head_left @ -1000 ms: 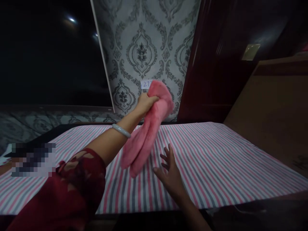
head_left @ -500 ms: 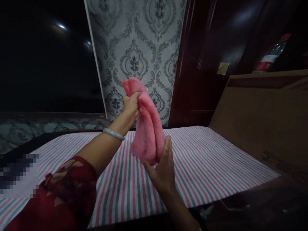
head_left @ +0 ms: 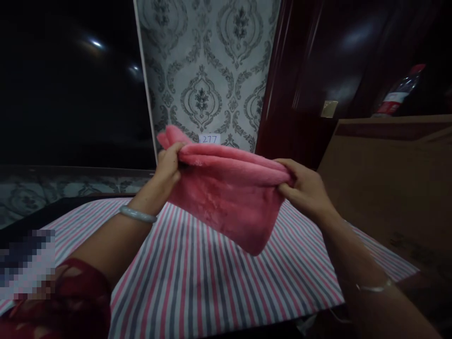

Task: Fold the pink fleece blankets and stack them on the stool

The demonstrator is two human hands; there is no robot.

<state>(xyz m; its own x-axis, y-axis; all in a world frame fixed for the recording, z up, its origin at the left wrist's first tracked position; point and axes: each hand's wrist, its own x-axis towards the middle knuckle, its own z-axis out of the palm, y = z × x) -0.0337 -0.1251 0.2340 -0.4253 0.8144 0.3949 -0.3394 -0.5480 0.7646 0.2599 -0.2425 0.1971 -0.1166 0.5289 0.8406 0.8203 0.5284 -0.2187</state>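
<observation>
Both hands have come up since the earlier frame: the right hand [head_left: 303,188], which was only touching the hanging pink towel [head_left: 229,197], now pinches its upper edge opposite the left hand [head_left: 169,162]. Stretched between the two closed grips, the towel hangs doubled, apparently folded, above the striped cloth [head_left: 197,282], clear of it so the fabric falls straight. A paper label [head_left: 209,139] shows on the wallpaper [head_left: 212,61] behind.
</observation>
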